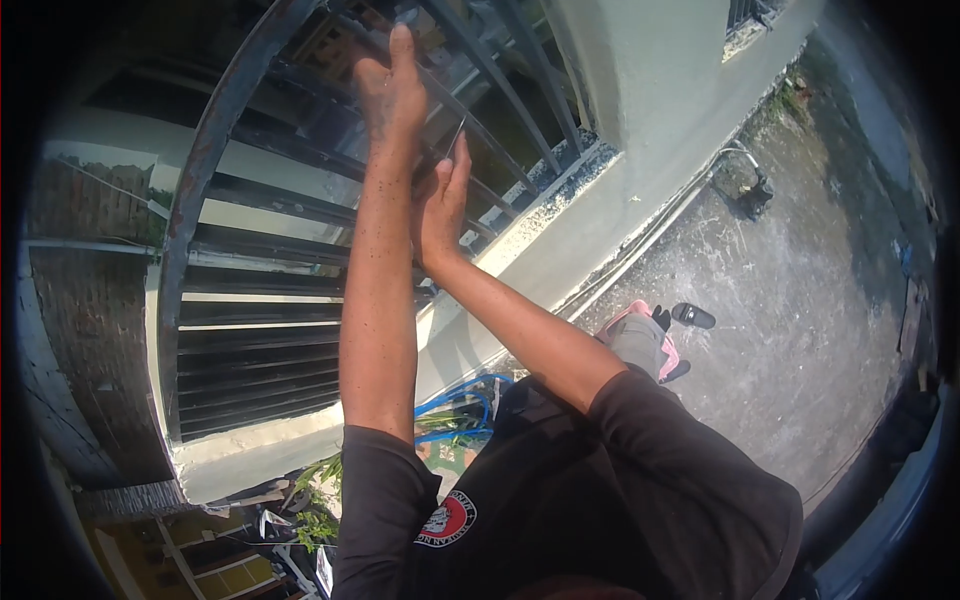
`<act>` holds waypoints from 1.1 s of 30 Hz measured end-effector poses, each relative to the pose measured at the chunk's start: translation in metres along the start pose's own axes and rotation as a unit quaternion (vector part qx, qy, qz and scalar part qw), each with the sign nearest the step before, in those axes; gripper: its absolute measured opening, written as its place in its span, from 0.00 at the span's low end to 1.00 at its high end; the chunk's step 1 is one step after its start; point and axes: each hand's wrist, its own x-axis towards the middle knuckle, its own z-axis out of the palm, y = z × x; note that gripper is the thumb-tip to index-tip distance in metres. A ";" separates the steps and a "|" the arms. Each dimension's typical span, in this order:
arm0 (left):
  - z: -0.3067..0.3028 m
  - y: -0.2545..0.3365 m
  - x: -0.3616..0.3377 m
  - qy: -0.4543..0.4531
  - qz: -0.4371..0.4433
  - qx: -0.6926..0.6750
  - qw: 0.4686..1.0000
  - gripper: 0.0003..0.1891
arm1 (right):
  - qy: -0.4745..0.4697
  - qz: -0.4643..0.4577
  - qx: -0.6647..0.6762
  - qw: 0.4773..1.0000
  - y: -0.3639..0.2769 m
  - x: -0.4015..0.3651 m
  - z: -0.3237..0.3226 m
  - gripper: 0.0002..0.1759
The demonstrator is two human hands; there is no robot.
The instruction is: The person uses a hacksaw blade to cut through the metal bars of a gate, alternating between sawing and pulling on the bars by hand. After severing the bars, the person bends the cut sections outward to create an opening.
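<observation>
My left hand (395, 100) is raised against the dark metal window bars (460, 95), its thumb stretched up and apart; its other fingers are partly lost in the shade. Just below and to the right, my right hand (442, 205) is closed, with a thin, pointed metal tool (457, 137) showing between thumb and fingers. Its handle, if any, is hidden in the hand. Both hands are close to the barred window, over its pale sill (560, 200).
A cream wall (660, 110) runs beside the window, with pale pipes (640, 250) along its foot. On the concrete ground (780, 350) are a dark sandal (693, 316) and a dark object with a hose (752, 198). Blue tubing (450, 434) and plants (318, 525) are below.
</observation>
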 end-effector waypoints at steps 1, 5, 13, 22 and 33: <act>0.002 0.004 0.002 0.017 -0.009 -0.011 1.000 0.21 | 0.006 0.003 0.030 1.000 0.007 0.001 0.004 0.33; 0.011 -0.007 0.017 0.059 -0.076 -0.112 0.989 0.19 | 0.005 0.265 0.164 0.950 -0.013 0.002 -0.015 0.31; 0.021 -0.087 0.065 0.060 -0.058 -0.263 0.961 0.18 | 0.008 0.043 0.049 0.998 -0.008 0.000 -0.014 0.32; 0.024 -0.015 0.026 0.073 -0.106 -0.307 0.943 0.18 | -0.019 0.072 0.089 0.993 -0.020 -0.003 -0.006 0.34; 0.034 -0.050 0.039 0.161 -0.055 -0.240 0.956 0.18 | -0.023 0.110 0.070 0.991 -0.002 -0.002 -0.006 0.33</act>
